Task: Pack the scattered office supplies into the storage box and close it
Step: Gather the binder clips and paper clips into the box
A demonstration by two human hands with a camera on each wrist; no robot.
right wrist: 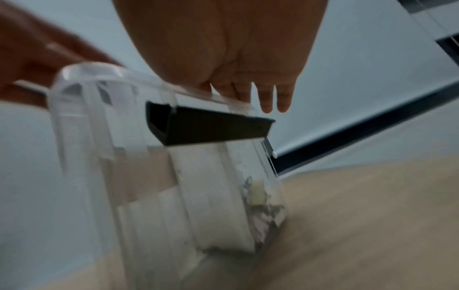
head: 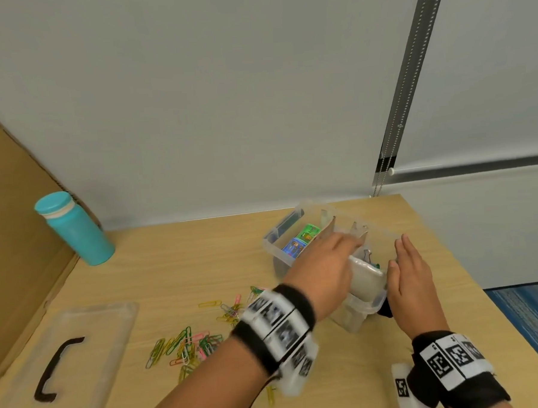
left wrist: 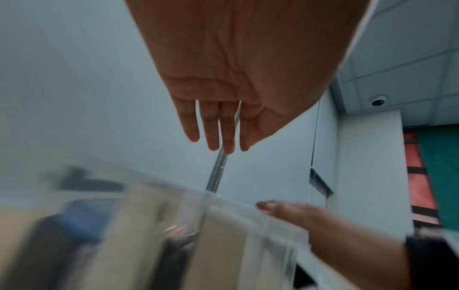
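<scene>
Clear glossy plastic box (head: 271, 245), matt wood table (head: 183, 258)

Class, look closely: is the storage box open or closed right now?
Open. The storage box has no cover; its lid lies flat on the table, apart.

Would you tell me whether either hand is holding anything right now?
Nothing is held: the left hand hovers open over the storage box, and the right hand lies flat against its side.

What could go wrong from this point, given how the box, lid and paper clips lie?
Many paper clips lie loose on the table; the left hand's forearm hangs just above them and could sweep some away. The storage box looks tilted beside the open right hand, so its contents might slide. The lid lies far left; closing early would leave clips out.
</scene>
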